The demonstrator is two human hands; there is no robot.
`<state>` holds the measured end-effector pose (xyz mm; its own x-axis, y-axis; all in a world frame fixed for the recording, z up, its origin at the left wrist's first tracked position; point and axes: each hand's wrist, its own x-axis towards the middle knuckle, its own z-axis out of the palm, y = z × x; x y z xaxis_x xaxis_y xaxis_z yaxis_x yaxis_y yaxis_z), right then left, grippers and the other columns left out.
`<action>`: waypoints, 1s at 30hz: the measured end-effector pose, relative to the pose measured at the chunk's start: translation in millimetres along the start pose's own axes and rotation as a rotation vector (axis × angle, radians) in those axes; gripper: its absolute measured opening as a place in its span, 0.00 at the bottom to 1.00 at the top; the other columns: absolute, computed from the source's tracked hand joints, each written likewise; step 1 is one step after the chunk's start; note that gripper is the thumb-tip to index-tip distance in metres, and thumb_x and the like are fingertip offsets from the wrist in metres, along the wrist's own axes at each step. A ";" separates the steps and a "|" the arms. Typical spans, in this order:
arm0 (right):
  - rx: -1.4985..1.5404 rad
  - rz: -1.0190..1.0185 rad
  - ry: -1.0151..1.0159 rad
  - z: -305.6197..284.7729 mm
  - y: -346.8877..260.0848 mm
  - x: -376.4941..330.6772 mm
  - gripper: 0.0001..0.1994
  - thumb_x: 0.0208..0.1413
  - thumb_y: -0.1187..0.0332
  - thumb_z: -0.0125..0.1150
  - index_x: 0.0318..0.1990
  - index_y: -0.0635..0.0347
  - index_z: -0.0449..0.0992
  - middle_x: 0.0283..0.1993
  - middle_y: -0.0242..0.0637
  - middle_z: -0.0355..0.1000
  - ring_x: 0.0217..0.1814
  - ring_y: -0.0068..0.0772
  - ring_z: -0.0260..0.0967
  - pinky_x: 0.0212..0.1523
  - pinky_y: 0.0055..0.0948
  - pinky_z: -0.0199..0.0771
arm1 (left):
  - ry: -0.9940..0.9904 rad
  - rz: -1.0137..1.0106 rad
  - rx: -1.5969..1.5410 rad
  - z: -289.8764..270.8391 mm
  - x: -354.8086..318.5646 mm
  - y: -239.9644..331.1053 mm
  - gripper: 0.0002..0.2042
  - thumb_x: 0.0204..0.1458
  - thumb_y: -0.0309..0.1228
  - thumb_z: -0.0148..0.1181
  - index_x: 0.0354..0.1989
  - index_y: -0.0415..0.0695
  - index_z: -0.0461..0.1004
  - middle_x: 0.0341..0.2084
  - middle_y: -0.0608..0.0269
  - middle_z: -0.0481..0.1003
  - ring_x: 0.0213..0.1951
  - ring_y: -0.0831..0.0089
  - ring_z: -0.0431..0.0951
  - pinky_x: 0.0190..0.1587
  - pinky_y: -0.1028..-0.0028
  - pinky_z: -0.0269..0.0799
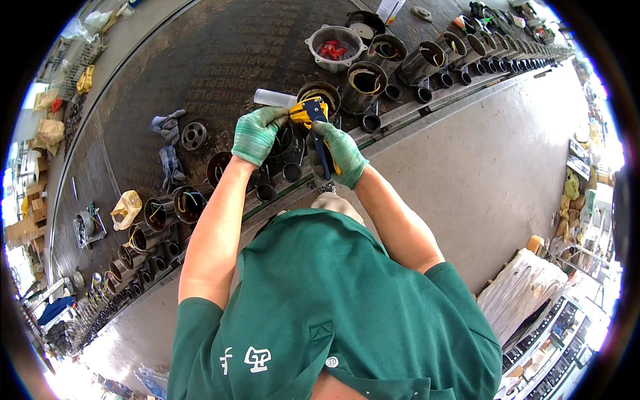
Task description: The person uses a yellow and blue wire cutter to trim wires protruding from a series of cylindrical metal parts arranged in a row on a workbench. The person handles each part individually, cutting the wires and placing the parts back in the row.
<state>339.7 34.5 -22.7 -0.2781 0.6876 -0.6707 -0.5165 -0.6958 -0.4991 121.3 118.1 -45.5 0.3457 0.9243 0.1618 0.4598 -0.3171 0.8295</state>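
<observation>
My right hand point(340, 155), in a green knit glove, is wrapped round the handles of a yellow and dark-blue wire stripper point(313, 113). The jaw end of the tool points up and left, above a dark metal cylinder point(329, 93) with its open end up. Also gloved in green, my left hand point(255, 137) has thumb and fingers pinched together right at the tool's jaws. What lies in that pinch is too small to make out. Just beyond the left fingertips lies a white translucent tube point(275, 99).
A long row of open metal cylinders point(365, 81) with wires inside runs along the edge of the dark table point(220, 73). A round metal housing point(335, 63) holds red pieces. Grey-blue gloves point(171, 167), a dark wheel-shaped part point(195, 136) and a yellowish bag point(127, 209) lie at left.
</observation>
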 end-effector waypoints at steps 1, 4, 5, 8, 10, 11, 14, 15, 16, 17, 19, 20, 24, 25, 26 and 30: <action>-0.014 0.003 -0.030 -0.8 -1.4 -3.5 0.17 0.69 0.51 0.60 0.45 0.58 0.78 0.36 0.38 0.79 0.33 0.35 0.79 0.37 0.40 0.84 | 0.009 -0.014 -0.018 0.4 0.2 0.9 0.11 0.57 0.26 0.69 0.48 0.43 0.87 0.43 0.52 0.86 0.44 0.58 0.87 0.50 0.66 0.81; 0.041 -0.052 -0.081 4.1 7.7 -9.9 0.16 0.69 0.52 0.59 0.47 0.57 0.78 0.38 0.35 0.78 0.38 0.31 0.78 0.40 0.36 0.83 | 0.008 0.011 0.030 0.6 1.0 5.9 0.10 0.58 0.27 0.69 0.48 0.43 0.87 0.43 0.51 0.86 0.44 0.57 0.87 0.49 0.65 0.81; 0.076 -0.081 -0.092 5.2 12.9 -11.3 0.17 0.69 0.53 0.59 0.47 0.58 0.78 0.39 0.34 0.78 0.39 0.30 0.78 0.42 0.35 0.82 | -0.001 0.024 0.035 0.9 2.4 7.7 0.10 0.58 0.27 0.68 0.48 0.44 0.86 0.42 0.51 0.86 0.44 0.56 0.87 0.49 0.65 0.81; 0.014 -0.133 -0.178 -18.5 30.0 -9.2 0.22 0.68 0.51 0.61 0.54 0.62 0.76 0.47 0.45 0.80 0.48 0.44 0.81 0.52 0.48 0.83 | -0.008 0.037 0.055 0.3 3.2 7.7 0.09 0.59 0.28 0.68 0.47 0.44 0.86 0.42 0.50 0.85 0.44 0.55 0.87 0.48 0.64 0.81; 0.060 -0.131 -0.153 -22.7 33.1 -15.7 0.21 0.68 0.52 0.61 0.54 0.63 0.76 0.46 0.46 0.80 0.48 0.45 0.81 0.52 0.48 0.84 | 0.007 0.023 0.072 1.8 3.2 5.6 0.09 0.59 0.29 0.68 0.47 0.44 0.86 0.41 0.49 0.85 0.44 0.54 0.87 0.47 0.64 0.81; 0.064 -0.143 -0.164 -24.1 33.1 -20.9 0.21 0.68 0.52 0.61 0.54 0.63 0.76 0.46 0.46 0.81 0.48 0.45 0.81 0.52 0.48 0.84 | 0.009 0.024 0.066 2.1 2.9 4.5 0.09 0.59 0.29 0.68 0.47 0.44 0.86 0.41 0.50 0.85 0.43 0.54 0.87 0.47 0.64 0.81; 0.074 -0.171 -0.133 -17.6 26.4 -38.1 0.21 0.69 0.52 0.59 0.50 0.64 0.77 0.43 0.46 0.81 0.45 0.43 0.82 0.50 0.44 0.84 | 0.004 0.016 0.057 -0.6 1.2 5.7 0.09 0.61 0.29 0.67 0.47 0.43 0.86 0.41 0.50 0.85 0.42 0.55 0.87 0.47 0.64 0.80; 0.077 -0.180 -0.111 -15.7 24.0 -42.8 0.21 0.69 0.52 0.58 0.48 0.65 0.78 0.42 0.46 0.81 0.43 0.43 0.82 0.49 0.43 0.84 | -0.007 0.008 0.053 -2.0 1.5 6.8 0.09 0.61 0.29 0.66 0.49 0.43 0.85 0.41 0.50 0.85 0.42 0.56 0.87 0.47 0.65 0.80; 0.081 -0.180 -0.124 -14.5 22.8 -46.3 0.21 0.70 0.52 0.58 0.49 0.65 0.78 0.42 0.46 0.81 0.43 0.43 0.82 0.49 0.43 0.84 | -0.017 -0.001 0.050 -3.2 1.6 7.9 0.10 0.62 0.28 0.66 0.50 0.42 0.84 0.41 0.50 0.85 0.42 0.57 0.87 0.47 0.65 0.80; 0.084 -0.179 -0.138 -13.5 22.0 -49.3 0.21 0.70 0.52 0.57 0.49 0.66 0.78 0.42 0.46 0.81 0.43 0.43 0.82 0.49 0.43 0.84 | 0.033 0.029 0.023 -5.0 0.8 8.8 0.10 0.63 0.28 0.65 0.50 0.42 0.83 0.41 0.50 0.85 0.42 0.58 0.86 0.48 0.66 0.80; 0.093 -0.176 -0.171 -16.0 22.7 -51.6 0.21 0.70 0.53 0.57 0.49 0.66 0.78 0.42 0.46 0.81 0.43 0.42 0.82 0.49 0.42 0.84 | 0.127 0.089 -0.031 -11.0 -1.7 19.8 0.10 0.64 0.29 0.64 0.52 0.41 0.81 0.41 0.51 0.84 0.42 0.61 0.85 0.48 0.66 0.79; 0.096 -0.171 -0.192 -19.1 24.7 -50.7 0.20 0.71 0.53 0.57 0.49 0.66 0.78 0.42 0.45 0.81 0.42 0.41 0.82 0.48 0.42 0.84 | 0.162 0.133 -0.077 -13.1 -6.1 16.3 0.10 0.65 0.28 0.63 0.53 0.41 0.78 0.44 0.50 0.81 0.44 0.62 0.83 0.49 0.67 0.78; 0.023 -0.201 -0.119 -23.3 35.0 -48.6 0.19 0.71 0.55 0.56 0.50 0.65 0.78 0.42 0.41 0.81 0.42 0.35 0.81 0.48 0.36 0.83 | 0.132 0.225 0.272 -27.1 -30.6 43.0 0.10 0.56 0.33 0.72 0.40 0.40 0.82 0.53 0.49 0.80 0.51 0.50 0.81 0.54 0.57 0.78; 0.012 -0.187 -0.147 -20.0 33.5 -51.8 0.18 0.71 0.55 0.57 0.50 0.64 0.78 0.42 0.40 0.81 0.42 0.33 0.81 0.48 0.35 0.83 | 0.067 0.209 0.393 -28.9 -33.6 57.5 0.13 0.49 0.35 0.76 0.37 0.40 0.83 0.55 0.52 0.79 0.57 0.47 0.78 0.59 0.52 0.75; 0.002 -0.173 -0.175 -14.1 29.6 -57.2 0.18 0.71 0.55 0.57 0.50 0.64 0.78 0.42 0.39 0.80 0.42 0.31 0.80 0.48 0.34 0.82 | 0.005 0.180 0.476 -25.4 -38.7 54.8 0.15 0.46 0.35 0.77 0.40 0.41 0.84 0.57 0.55 0.79 0.61 0.47 0.75 0.63 0.52 0.72; -0.027 -0.133 -0.129 -9.6 28.8 -50.1 0.20 0.64 0.52 0.67 0.50 0.60 0.77 0.39 0.41 0.80 0.38 0.38 0.81 0.42 0.39 0.86 | 0.030 0.122 0.469 -8.9 -45.7 45.9 0.13 0.49 0.30 0.75 0.43 0.42 0.86 0.60 0.57 0.78 0.67 0.48 0.70 0.69 0.54 0.68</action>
<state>346.5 -22.0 -8.7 -0.3113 0.7933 -0.5232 -0.5338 -0.6014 -0.5944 119.3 63.2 -10.1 0.3997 0.8777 0.2643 0.7386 -0.4792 0.4743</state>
